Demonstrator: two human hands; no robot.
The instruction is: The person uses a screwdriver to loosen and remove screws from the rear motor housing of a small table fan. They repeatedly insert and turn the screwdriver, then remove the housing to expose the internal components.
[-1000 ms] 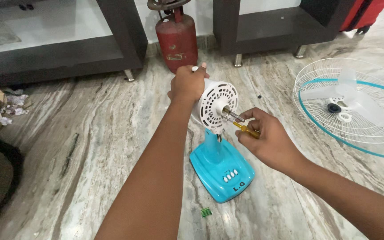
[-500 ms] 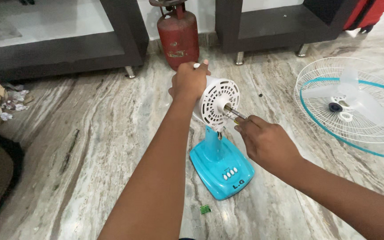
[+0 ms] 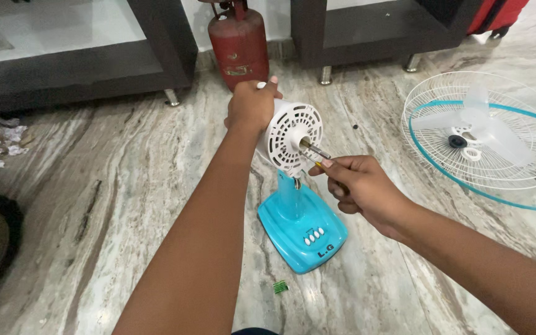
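- Left hand (image 3: pixel 252 105): clenched on the rear of the white motor housing (image 3: pixel 291 138), steadying it.
- Right hand (image 3: pixel 360 189): grasping a yellow-handled tool (image 3: pixel 321 160), tip at the shaft (image 3: pixel 312 149); best kept in line with the shaft while the left hand braces.
- Fan: stands mid-floor on its blue base (image 3: pixel 302 229).
- Open floor (image 3: pixel 125 205) on the left; guard with blades (image 3: pixel 485 136) near the right edge, red cylinder (image 3: pixel 240 40) at the far edge.

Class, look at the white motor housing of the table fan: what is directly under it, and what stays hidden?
Under the white motor housing a blue neck joins the blue base on the marble floor. The left hand covers the housing's back.
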